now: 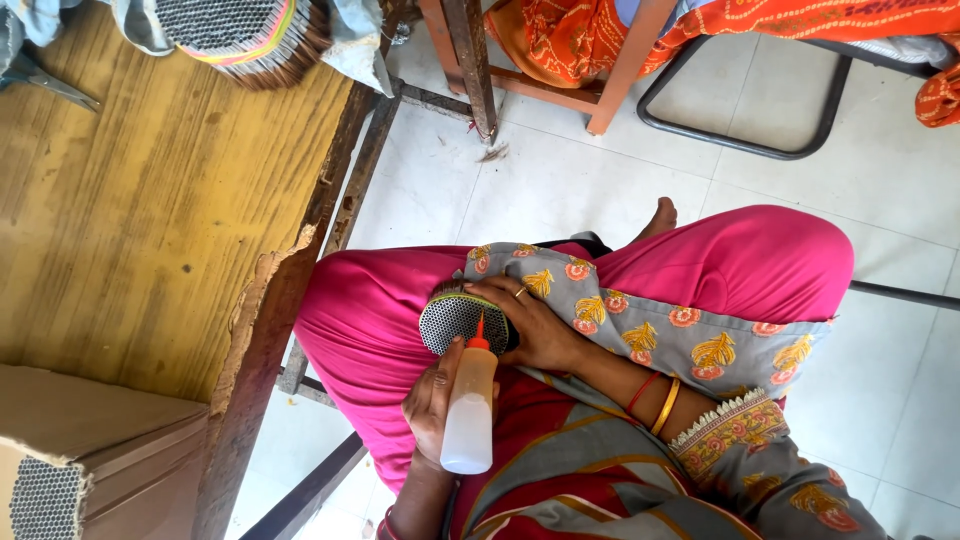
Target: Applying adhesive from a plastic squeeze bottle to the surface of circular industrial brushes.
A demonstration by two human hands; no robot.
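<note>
The person sat with a round bundle of thin sticks (458, 318) resting on the lap, its flat end, a honeycomb of tiny dark holes, turned up toward the camera. One hand (535, 325), the one with a ring on a finger and red and gold bangles (657, 400) at the wrist, was curled over the far side of the bundle, fingers wrapped around its edge and pressing it against the pink trousers (720, 265). The other hand (432, 400) was closed around a translucent squeeze bottle (469, 405), gripping its body from the side, and the bottle's red nozzle (479, 335) pointed up at the bundle's near rim, touching or just short of the stick ends; which hand was left and which right could not be told for certain, as the arms crossed in front of the body. A grey flowered cloth (690, 335) lay across the lap beside the bundle. To the side stood a worn wooden table (140, 230) with a chipped edge; on its far end lay another bundle of sticks (245, 30) bound with a coloured band, and at its near corner a cardboard box (90, 450) showed more stick ends. The floor (560, 190) was pale tile, with the legs of a wooden frame (470, 60) and a black metal chair base (740, 145) standing on it.
</note>
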